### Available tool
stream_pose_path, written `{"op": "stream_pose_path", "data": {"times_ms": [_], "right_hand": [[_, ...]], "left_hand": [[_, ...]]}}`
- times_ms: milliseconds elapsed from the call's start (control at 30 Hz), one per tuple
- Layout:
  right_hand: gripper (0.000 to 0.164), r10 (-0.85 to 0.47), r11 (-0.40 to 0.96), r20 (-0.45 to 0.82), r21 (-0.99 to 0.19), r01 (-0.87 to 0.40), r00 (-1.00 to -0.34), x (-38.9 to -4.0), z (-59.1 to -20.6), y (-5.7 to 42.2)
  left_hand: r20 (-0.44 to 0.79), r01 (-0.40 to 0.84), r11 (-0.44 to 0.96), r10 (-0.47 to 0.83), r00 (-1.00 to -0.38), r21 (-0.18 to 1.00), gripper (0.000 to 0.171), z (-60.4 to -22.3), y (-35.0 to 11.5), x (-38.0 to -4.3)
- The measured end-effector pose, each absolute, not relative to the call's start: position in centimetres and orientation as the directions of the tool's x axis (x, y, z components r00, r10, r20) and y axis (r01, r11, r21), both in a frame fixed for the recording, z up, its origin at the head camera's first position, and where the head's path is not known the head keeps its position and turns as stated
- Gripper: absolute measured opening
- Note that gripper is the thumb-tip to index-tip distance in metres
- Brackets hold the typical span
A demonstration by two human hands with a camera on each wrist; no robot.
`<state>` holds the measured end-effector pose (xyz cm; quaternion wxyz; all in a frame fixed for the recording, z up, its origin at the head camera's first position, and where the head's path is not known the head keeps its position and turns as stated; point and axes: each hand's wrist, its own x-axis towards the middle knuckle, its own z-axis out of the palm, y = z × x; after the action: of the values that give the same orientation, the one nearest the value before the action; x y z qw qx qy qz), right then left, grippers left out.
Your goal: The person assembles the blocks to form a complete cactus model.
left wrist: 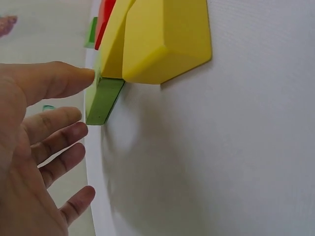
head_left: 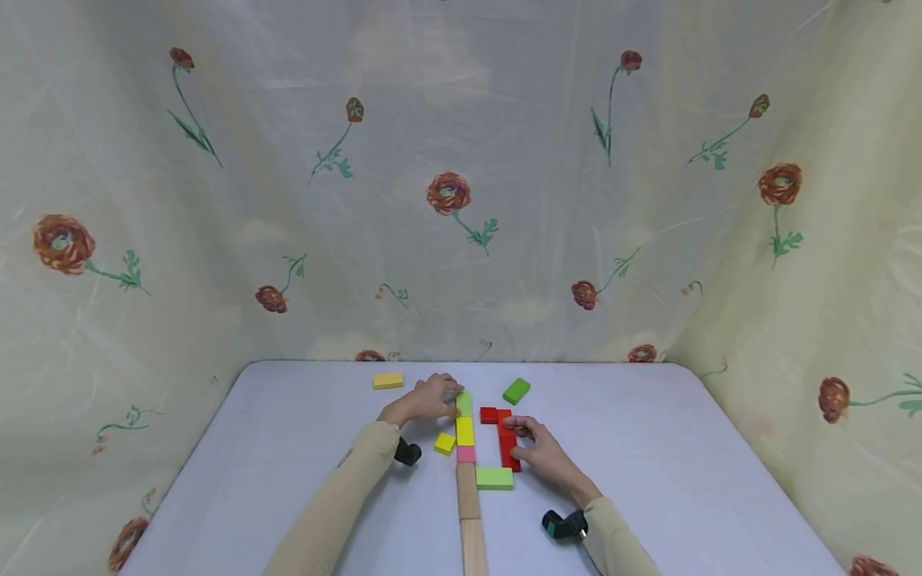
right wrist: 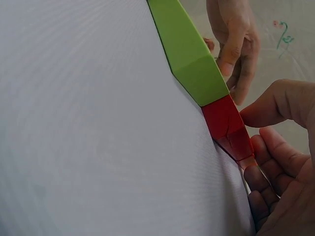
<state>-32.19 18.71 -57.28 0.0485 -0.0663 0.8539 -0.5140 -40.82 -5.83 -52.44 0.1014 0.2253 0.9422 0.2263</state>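
Note:
In the head view my left hand [head_left: 430, 398] is at the far end of a column of blocks, beside a light green block [head_left: 464, 402]. The left wrist view shows its thumb touching that light green block [left wrist: 104, 101], the other fingers loosely spread. Below it the column continues with a yellow block [head_left: 465, 430], a pink block [head_left: 466, 454] and wooden blocks [head_left: 468, 490]. My right hand [head_left: 551, 458] holds a red block [head_left: 508, 452] in a red row between thumb and fingers. Another red block [head_left: 488, 415] sits at the row's far left.
A light green block [head_left: 495, 478] bridges the column and red row at the near end. Loose on the white table [head_left: 619, 416] lie a small yellow block [head_left: 444, 443], a pale yellow block [head_left: 388, 381] and a green block [head_left: 516, 390]. Flowered cloth [head_left: 519, 240] hangs behind.

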Motion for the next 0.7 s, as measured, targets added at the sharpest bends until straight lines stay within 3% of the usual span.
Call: {"op": "stream_pose_path", "data": {"times_ms": [233,433,700], "right_hand": [[0.046,-0.168,0.464,-0.013,-0.883,-0.067,-0.986,-32.3,-57.4,18.8],[0.046,-0.169,0.456,-0.023,-0.888,-0.058,-0.985,-32.3,-57.5,18.8],[0.046,-0.168,0.451,-0.037,-0.892,-0.043,-0.985,-32.5,-57.5,18.8]], "left_hand": [[-0.046,0.371,0.793,0.446,-0.894,0.483,0.048,-52.0,-5.1,-41.0],[-0.034,0.405,0.749,0.494,-0.869,0.524,0.046,-51.4,-3.9,-40.4],[-0.035,0.452,0.745,0.535,-0.844,0.491,0.037,-51.6,-2.4,-40.2]]}}
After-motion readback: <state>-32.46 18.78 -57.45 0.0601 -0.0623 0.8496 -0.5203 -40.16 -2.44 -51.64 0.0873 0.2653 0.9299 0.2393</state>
